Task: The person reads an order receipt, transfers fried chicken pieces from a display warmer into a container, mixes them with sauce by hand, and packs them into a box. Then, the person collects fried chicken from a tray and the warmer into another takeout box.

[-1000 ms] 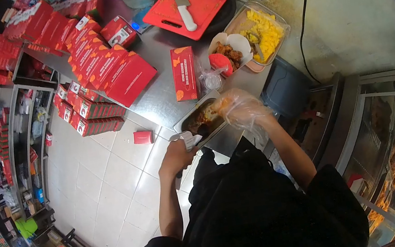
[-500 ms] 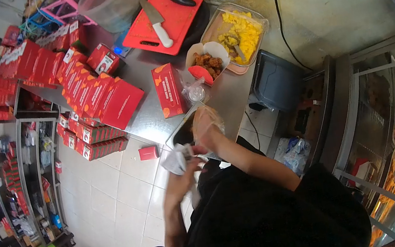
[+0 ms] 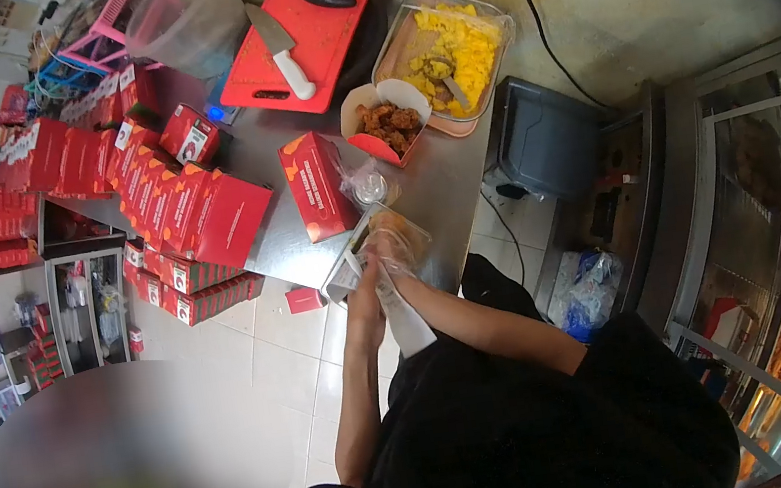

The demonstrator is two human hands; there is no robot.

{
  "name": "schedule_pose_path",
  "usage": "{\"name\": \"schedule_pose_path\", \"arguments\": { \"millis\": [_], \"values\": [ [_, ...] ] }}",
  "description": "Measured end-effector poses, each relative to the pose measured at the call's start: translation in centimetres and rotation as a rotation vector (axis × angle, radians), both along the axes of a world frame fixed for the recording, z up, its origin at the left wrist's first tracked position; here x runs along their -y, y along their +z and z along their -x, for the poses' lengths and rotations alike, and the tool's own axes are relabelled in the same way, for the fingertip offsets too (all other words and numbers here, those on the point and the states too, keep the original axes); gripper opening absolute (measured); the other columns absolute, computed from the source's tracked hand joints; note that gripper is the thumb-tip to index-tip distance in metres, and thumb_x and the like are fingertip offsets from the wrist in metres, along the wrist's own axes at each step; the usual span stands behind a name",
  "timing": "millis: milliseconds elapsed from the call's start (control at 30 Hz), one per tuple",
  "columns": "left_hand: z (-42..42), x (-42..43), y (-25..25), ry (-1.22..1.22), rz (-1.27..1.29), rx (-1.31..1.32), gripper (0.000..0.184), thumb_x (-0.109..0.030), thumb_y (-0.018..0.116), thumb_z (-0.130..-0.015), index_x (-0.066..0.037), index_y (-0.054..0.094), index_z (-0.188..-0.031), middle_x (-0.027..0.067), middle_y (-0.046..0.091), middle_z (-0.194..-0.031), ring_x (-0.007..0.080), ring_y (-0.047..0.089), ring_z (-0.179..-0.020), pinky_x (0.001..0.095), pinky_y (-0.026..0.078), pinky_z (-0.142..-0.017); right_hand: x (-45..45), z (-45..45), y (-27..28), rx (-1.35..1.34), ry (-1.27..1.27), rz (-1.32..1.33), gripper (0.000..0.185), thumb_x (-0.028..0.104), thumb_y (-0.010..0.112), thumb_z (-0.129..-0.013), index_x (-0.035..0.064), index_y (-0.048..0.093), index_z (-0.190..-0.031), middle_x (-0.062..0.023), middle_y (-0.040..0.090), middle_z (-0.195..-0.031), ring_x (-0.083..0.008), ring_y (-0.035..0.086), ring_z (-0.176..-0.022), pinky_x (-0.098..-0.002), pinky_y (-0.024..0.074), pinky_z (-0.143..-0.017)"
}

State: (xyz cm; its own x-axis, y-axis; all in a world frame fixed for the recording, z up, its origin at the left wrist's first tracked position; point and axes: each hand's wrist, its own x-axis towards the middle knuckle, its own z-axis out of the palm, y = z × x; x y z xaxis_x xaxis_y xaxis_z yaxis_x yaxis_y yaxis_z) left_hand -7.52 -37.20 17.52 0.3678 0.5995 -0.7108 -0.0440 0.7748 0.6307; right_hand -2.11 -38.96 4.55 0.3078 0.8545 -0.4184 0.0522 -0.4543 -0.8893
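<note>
Metal tray (image 3: 336, 280): light rim, roughly rectangular, sits at the near edge of the steel table (image 3: 442, 184), interior mostly masked by hands. White strip (image 3: 410, 323): flat, paper-like, pale, slanting down from the hands toward the black shirt. Left hand (image 3: 369, 275) is against the strip's upper part; can't tell if it's gripping. Right hand (image 3: 389, 246), in a transparent plastic glove, is over the tray; finger closure unreadable. Upright red box (image 3: 315, 192) and plastic cup (image 3: 370, 188) crowd the tray's far side. Open room: bare steel right of the tray up to the table's right edge, then floor (image 3: 516, 226) before the grey bin (image 3: 545, 134).
</note>
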Motion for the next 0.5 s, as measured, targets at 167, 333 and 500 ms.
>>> {"name": "schedule_pose_path", "arguments": {
  "millis": [167,333,500],
  "values": [
    [0.1,-1.0,-1.3,0.053,0.066,0.104,0.036,-0.030,0.044,-0.090,-0.004,0.047,-0.114,0.0070,0.055,-0.104,0.0158,0.054,-0.092,0.0302,0.044,-0.082,0.0,0.0,5.1,-0.170,-0.204,-0.011,0.036,0.022,0.043,-0.084,0.0016,0.048,-0.113,-0.0132,0.051,-0.112,-0.0215,0.048,-0.106,-0.0315,0.0350,-0.090],
    [1.4,-1.6,-4.4,0.026,0.053,0.146,0.036,-0.033,0.040,-0.091,-0.004,0.047,-0.112,0.0090,0.057,-0.100,0.0173,0.056,-0.090,0.0309,0.045,-0.079,2.0,1.6,8.9,-0.314,-0.239,-0.176,0.039,0.027,0.033,-0.092,0.0059,0.045,-0.122,-0.0126,0.046,-0.124,-0.0216,0.041,-0.117,-0.0297,0.0275,-0.099],
    [1.5,-2.5,-2.9,-0.071,0.085,0.187,0.036,-0.033,0.038,-0.091,-0.004,0.048,-0.110,0.0090,0.057,-0.097,0.0197,0.058,-0.085,0.0335,0.048,-0.075,7.4,-2.9,12.3,-0.427,-0.209,-0.067,0.034,0.018,0.042,-0.089,0.0061,0.041,-0.121,-0.0094,0.054,-0.110,-0.0184,0.050,-0.100,-0.0303,0.0382,-0.087]
  ]
}}
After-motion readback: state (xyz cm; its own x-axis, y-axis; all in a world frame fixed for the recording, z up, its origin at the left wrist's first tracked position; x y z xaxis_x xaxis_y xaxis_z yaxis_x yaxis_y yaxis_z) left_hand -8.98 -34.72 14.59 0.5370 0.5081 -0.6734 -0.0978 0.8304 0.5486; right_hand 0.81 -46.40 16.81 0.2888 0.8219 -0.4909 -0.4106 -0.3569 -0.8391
